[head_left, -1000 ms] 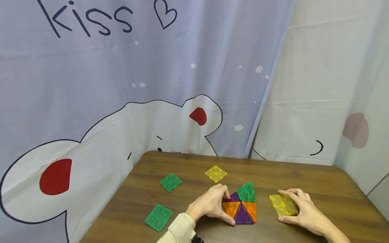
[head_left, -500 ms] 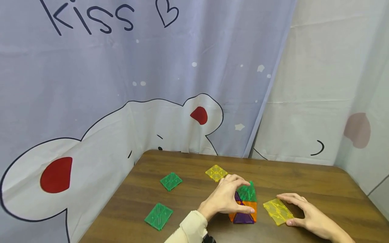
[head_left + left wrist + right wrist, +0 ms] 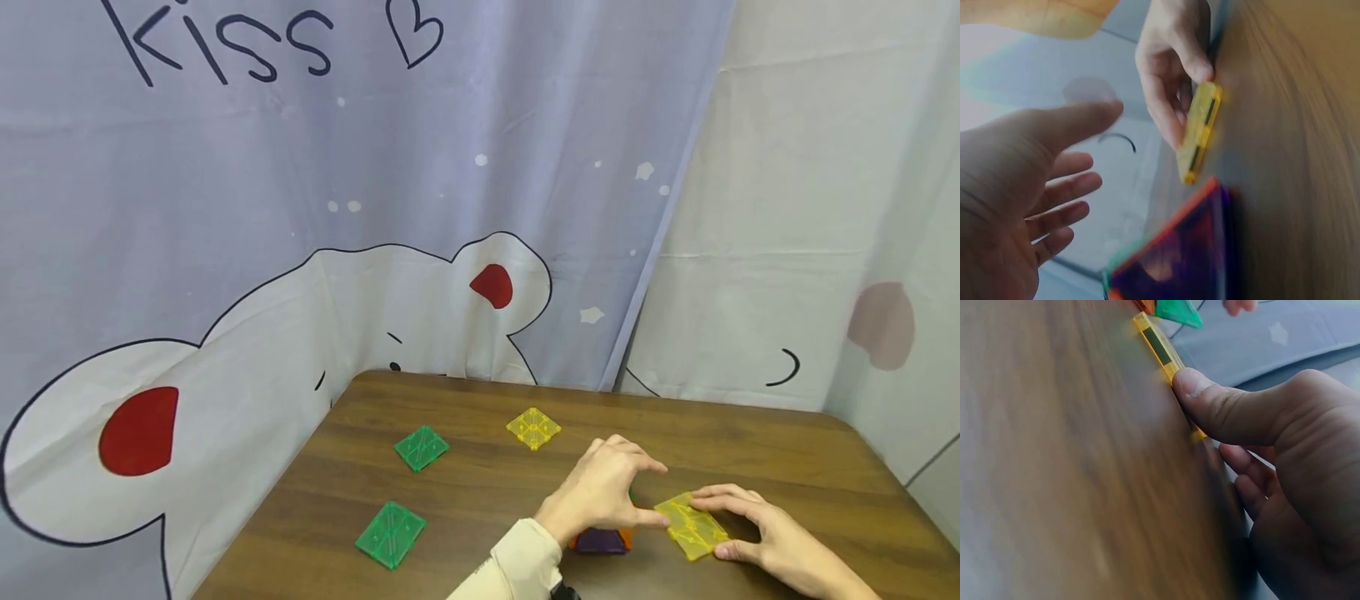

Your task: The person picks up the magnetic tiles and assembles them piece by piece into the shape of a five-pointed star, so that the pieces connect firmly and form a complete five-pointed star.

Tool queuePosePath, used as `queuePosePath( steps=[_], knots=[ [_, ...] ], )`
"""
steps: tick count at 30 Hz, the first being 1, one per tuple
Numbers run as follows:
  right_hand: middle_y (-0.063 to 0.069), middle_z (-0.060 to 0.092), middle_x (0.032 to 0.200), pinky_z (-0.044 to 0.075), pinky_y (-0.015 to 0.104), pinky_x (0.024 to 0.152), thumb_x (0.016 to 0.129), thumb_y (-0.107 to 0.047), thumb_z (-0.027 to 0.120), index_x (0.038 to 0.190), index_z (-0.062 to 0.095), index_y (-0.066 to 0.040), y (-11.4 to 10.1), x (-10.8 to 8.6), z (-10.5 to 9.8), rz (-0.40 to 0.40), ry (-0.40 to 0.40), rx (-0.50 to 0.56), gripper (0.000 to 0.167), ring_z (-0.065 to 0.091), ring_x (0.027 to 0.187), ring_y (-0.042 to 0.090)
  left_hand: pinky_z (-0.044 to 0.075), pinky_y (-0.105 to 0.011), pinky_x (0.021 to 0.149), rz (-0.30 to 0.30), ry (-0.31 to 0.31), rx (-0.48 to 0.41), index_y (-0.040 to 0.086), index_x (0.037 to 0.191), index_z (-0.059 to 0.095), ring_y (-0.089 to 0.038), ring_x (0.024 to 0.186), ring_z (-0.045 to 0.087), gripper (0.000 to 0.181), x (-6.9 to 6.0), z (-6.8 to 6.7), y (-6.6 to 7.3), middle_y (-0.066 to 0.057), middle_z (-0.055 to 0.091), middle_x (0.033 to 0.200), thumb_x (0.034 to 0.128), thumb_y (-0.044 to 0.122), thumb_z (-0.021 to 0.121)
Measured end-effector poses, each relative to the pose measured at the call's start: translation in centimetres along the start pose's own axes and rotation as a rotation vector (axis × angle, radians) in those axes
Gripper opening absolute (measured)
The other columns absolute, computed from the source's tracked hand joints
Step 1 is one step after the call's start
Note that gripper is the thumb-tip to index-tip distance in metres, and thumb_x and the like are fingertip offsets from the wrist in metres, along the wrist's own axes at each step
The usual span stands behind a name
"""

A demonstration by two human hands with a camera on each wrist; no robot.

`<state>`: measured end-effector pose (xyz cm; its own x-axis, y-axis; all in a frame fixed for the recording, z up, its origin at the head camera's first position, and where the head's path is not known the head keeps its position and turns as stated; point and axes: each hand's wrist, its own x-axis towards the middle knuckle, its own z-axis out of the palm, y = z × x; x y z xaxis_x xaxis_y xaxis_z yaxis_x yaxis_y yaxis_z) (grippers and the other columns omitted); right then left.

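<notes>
My right hand (image 3: 772, 533) pinches a translucent yellow square magnetic tile (image 3: 693, 529), low over the table at the right. In the right wrist view the thumb presses the yellow tile's edge (image 3: 1159, 345). My left hand (image 3: 600, 492) reaches across above a small structure of magnetic tiles (image 3: 602, 542), mostly hiding it in the head view. Its fingers and thumb are spread, with nothing between them in the left wrist view, and point towards the yellow tile. Orange and purple sides of the structure (image 3: 1179, 256) show there, slightly blurred, close to the yellow tile.
Two green square tiles, one nearer (image 3: 391, 535) and one farther (image 3: 422, 448), lie on the left of the wooden table (image 3: 480, 467). Another yellow tile (image 3: 533, 428) lies farther back. A printed curtain (image 3: 420, 167) hangs behind the table.
My left hand has left the side of the tile structure and moved right, over it, towards the yellow tile. My right hand has turned the yellow tile and shifted its grip slightly.
</notes>
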<state>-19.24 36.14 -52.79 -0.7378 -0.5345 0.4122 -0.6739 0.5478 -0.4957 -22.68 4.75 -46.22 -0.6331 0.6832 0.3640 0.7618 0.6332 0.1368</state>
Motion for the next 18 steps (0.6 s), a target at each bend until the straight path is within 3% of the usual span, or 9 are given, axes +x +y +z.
queuePosePath(
  steps=[4,9,15,18],
  knots=[
    [0.000,0.071,0.144,0.036,0.005,0.102,0.085,-0.007,0.094,0.143,0.073,-0.016,0.4,-0.8,-0.6,-0.037,0.022,0.004,0.063,0.050,0.136,-0.009,0.046,-0.022,0.109,-0.010,-0.017,0.099,0.037,0.140,0.077,0.000,0.128,0.059,0.062,1.1,0.0,1.8,0.022,0.073,0.135,0.0883,0.070,0.086],
    [0.000,0.072,0.143,0.038,0.006,0.101,0.086,-0.008,0.093,0.144,0.072,-0.016,0.2,-1.0,-0.6,-0.015,0.019,-0.005,0.062,0.051,0.133,-0.008,0.041,-0.019,0.097,-0.046,-0.026,0.239,0.041,0.133,0.080,0.001,0.117,0.058,0.065,1.5,1.1,2.4,0.025,0.076,0.126,0.0804,0.079,0.087],
    [-0.002,0.073,0.140,0.036,0.007,0.100,0.087,-0.012,0.094,0.143,0.073,-0.019,-0.4,-0.8,-0.4,0.004,0.024,-0.030,0.060,0.053,0.128,-0.004,0.038,-0.020,0.088,-0.049,-0.042,0.279,0.044,0.117,0.085,0.000,0.103,0.056,0.056,1.3,2.4,2.1,0.028,0.077,0.114,0.0769,0.082,0.087],
    [-0.004,0.073,0.140,0.036,0.007,0.100,0.088,-0.014,0.094,0.143,0.074,-0.022,-0.7,-0.7,-0.3,0.020,0.027,-0.036,0.059,0.053,0.126,-0.003,0.038,-0.021,0.086,-0.055,-0.052,0.275,0.045,0.100,0.086,-0.001,0.098,0.053,0.044,1.2,2.8,2.1,0.030,0.074,0.102,0.0766,0.082,0.088]
  ],
)
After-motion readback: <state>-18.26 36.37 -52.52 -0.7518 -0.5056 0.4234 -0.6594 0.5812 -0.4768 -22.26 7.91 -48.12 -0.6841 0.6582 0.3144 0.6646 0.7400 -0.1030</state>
